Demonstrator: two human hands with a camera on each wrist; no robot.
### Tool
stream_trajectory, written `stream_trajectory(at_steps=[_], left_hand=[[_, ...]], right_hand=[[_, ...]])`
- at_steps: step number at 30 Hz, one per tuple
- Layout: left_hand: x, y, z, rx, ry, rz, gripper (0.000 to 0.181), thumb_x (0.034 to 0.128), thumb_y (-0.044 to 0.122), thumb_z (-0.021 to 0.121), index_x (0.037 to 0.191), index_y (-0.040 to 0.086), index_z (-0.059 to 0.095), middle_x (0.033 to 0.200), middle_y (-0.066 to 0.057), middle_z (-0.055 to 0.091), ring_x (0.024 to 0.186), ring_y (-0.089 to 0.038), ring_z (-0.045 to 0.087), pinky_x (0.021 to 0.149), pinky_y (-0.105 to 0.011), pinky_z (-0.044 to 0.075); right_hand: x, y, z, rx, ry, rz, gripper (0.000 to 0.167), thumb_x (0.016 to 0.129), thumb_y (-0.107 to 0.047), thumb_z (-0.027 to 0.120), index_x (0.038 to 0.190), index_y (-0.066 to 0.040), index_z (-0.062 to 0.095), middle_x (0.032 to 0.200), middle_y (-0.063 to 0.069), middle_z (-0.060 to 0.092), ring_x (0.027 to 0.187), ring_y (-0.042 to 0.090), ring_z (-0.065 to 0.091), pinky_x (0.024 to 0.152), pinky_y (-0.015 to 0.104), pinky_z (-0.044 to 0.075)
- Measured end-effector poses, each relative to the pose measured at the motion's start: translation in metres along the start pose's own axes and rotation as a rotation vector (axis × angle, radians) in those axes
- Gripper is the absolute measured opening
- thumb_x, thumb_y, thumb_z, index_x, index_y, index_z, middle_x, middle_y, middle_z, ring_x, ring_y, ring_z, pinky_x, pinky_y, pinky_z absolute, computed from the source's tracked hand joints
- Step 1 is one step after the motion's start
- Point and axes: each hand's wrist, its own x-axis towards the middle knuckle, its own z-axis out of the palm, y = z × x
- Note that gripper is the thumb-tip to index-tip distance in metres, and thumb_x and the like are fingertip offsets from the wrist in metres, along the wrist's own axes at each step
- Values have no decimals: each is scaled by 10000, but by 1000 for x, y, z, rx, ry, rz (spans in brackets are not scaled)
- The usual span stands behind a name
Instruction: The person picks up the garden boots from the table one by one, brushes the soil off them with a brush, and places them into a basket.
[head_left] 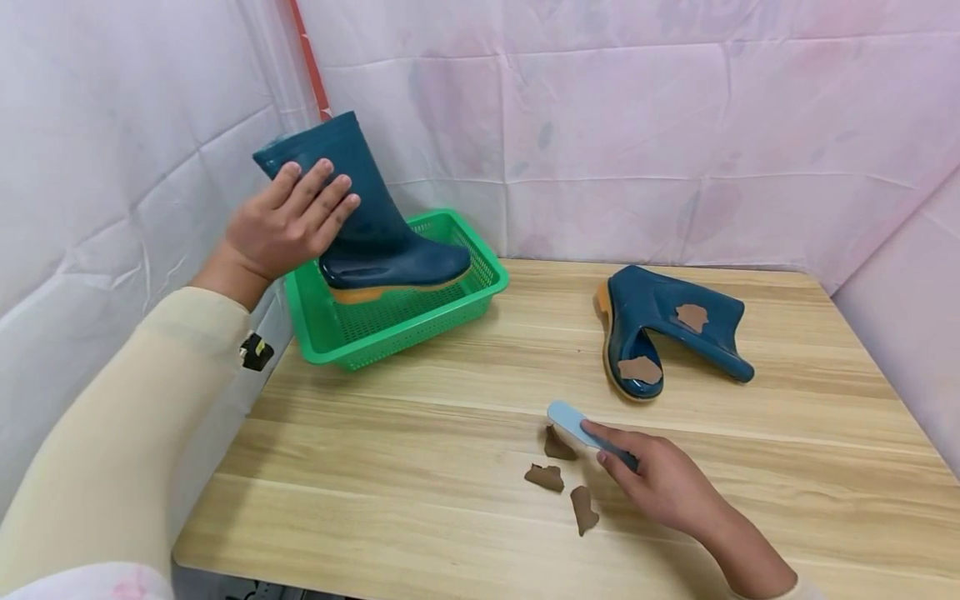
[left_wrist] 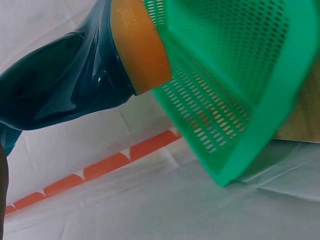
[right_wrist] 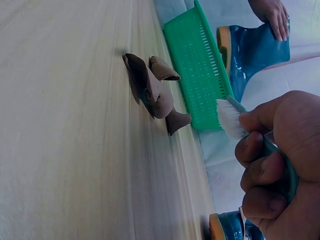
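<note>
Aloft, blue boot [head_left: 375, 212] grasped in left grip [head_left: 288, 221], foot [head_left: 423, 260] below, brush [head_left: 567, 417] clasped in right grip [head_left: 663, 483]

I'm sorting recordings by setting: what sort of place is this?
Probably a makeshift indoor workspace: creased, pale sheeting hangs behind a wood-grain table, and someone is holding a rubber boot and a brush.

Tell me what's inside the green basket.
In the basket, only walls and part of the perforated floor show. The boot, held by the left hand, covers some of the interior; what lies behind it cannot be seen.
</note>
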Motion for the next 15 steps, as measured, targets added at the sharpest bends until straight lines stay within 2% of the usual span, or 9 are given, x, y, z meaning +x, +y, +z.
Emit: stream_trajectory(at_steps=[4, 8, 15], left_hand=[[-10, 8, -2, 8, -18, 8, 320, 1034, 27, 538, 1265, 109, 745, 1280, -144, 671, 1248, -316, 616, 1040, -453, 501], [-21, 17, -2, -3, 0, 0, 321, 1033, 19, 536, 1249, 113, 755, 1273, -141, 681, 1223, -311, 636, 1004, -453, 529], [-34, 31, -2, -19, 8, -5, 337, 1024, -19, 537, 1246, 111, 755, 1275, -135, 684, 1211, -307, 647, 979, -456, 544]], right_hand=[[-1, 1, 0, 23, 11, -6, 436, 1001, -205, 694, 1427, -281, 636, 1289, 34, 689, 722, 60, 528, 535, 232, 397], [-2, 1, -1, 31, 7, 8, 432, 1002, -212, 693, 1424, -289, 637, 1239, 17, 698, 617, 39, 461, 497, 237, 381], [-1, 2, -3, 22, -2, 6, 434, 998, -200, 697, 1422, -275, 642, 1217, 14, 701, 610, 34, 454, 495, 235, 375]])
